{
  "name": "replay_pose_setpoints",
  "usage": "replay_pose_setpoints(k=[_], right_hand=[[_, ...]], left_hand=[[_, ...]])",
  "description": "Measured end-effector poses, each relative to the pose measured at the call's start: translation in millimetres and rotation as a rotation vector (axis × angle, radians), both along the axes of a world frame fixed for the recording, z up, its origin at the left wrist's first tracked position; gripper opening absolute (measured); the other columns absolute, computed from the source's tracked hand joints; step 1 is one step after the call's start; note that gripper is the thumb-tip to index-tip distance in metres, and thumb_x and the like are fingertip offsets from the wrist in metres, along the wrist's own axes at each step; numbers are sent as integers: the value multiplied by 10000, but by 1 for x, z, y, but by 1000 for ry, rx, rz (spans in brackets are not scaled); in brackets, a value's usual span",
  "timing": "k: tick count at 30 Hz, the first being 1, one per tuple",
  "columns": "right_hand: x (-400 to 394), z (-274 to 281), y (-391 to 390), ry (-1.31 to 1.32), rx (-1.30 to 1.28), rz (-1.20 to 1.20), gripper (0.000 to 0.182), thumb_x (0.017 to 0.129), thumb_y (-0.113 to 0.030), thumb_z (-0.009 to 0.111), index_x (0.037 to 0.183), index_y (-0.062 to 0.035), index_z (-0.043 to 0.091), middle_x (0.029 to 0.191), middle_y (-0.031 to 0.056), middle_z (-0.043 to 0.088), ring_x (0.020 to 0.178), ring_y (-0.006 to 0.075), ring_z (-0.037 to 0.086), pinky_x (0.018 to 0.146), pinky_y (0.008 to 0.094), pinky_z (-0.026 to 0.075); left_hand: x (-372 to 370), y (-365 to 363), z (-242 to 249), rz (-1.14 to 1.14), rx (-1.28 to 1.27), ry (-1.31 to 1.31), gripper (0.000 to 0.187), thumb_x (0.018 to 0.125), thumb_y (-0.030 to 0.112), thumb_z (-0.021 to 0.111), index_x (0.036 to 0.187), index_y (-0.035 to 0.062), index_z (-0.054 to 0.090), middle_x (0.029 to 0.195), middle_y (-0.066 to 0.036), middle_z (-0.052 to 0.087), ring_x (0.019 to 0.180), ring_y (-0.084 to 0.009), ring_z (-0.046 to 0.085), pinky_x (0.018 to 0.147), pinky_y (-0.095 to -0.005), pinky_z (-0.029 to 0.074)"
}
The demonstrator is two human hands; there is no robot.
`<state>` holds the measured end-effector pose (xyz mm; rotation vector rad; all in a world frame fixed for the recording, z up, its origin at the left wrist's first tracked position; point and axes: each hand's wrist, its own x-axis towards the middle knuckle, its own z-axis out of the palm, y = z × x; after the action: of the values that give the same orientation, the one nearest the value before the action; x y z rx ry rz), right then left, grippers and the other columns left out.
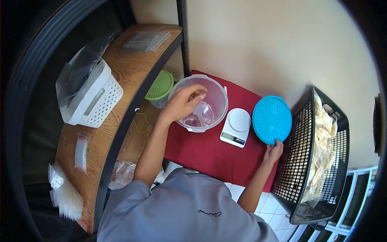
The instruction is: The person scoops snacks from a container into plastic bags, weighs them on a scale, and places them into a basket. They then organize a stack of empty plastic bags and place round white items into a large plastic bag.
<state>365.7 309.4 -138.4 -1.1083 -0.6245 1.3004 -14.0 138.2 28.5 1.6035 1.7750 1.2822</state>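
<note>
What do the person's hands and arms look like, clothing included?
The left hand and right hand are ungloved, with no watch or ring discernible; the forearms are bare. The grey fabric shirt has short sleeves and dark cursive lettering on its front.

Right hand [273, 153] touching lid [272, 119] (blue), tub [219, 104], scale [236, 130]

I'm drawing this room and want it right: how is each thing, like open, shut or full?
Clear tub: open, left hand at its mouth
Blue lid: off the clear tub, right hand touching its edge
Green lid: on a see-through container
White scale: pan bare
Black basket: open, holding pale pieces
White basket: clear plastic sticking out
</note>
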Motion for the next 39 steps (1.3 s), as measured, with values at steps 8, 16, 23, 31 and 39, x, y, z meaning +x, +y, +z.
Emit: replay_pose_setpoints(k=[8, 16, 23, 31, 39], right_hand=[[-76, 73, -51, 120, 120, 426, 144, 922, -60, 580, 1048, 7, 564, 968, 86, 635, 854, 155, 622, 742, 300, 533], [-185, 71, -45, -395, 238, 690, 241, 906, -117, 665, 1071, 25, 562, 922, 67, 615, 818, 123, 578, 748, 267, 468], [-214, 95, -52, -440, 74, 828, 398, 861, -159, 724, 1152, 21, 521, 969, 95, 592, 778, 144, 624, 590, 279, 532], [-218, 85, -46, -403, 36, 827, 308, 853, -171, 734, 994, 4, 524, 772, 46, 600, 583, 116, 609, 440, 288, 543], [-203, 79, -43, -248, 6, 1006, 249, 859, -119, 700, 995, 1, 529, 822, 70, 605, 706, 160, 641, 602, 297, 558]], left_hand=[[7, -48, -57, 793, 397, -166, 294, 923, 139, 623, 1177, -8, 596, 1033, -117, 639, 928, -185, 623, 765, -297, 506], [27, -51, -85, 912, 123, -460, 606, 879, 363, 708, 1283, -37, 497, 991, -120, 618, 865, -166, 601, 741, -291, 498], [-1, -48, -101, 792, 103, -722, 410, 878, 341, 710, 1020, -12, 556, 820, -48, 604, 746, -104, 548, 643, -261, 450], [-13, -39, -119, 700, 73, -771, 307, 851, 269, 722, 790, 51, 514, 700, 2, 490, 667, -92, 447, 587, -276, 396], [-13, -47, -109, 681, -8, -813, 327, 869, 302, 716, 742, 91, 501, 605, -17, 541, 483, -87, 506, 374, -261, 366]])
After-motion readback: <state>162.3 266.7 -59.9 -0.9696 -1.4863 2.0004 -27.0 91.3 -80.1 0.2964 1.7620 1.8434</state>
